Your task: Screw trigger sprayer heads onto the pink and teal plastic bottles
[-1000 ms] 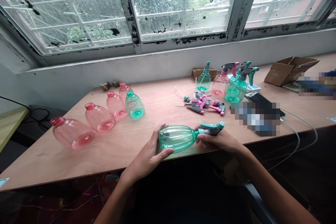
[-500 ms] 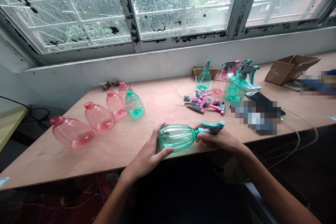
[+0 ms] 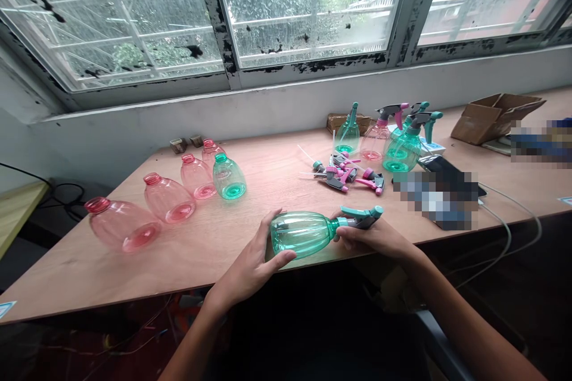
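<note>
A clear green spray bottle lies sideways in the air over the table's front edge, its base to the left. My left hand is wrapped round the base end, thumb along the near side. At the neck, my right hand grips the collar of the grey and teal spray head, which sits at the bottle's mouth. Some of the right fingers are hidden behind the neck. Beyond the bottle lies a pile of loose spray heads, pink and grey with white tubes.
Several open pink bottles and one green bottle stand at the left. Bottles with spray heads fitted stand at the back right. Near them are a phone with a cable and a cardboard box.
</note>
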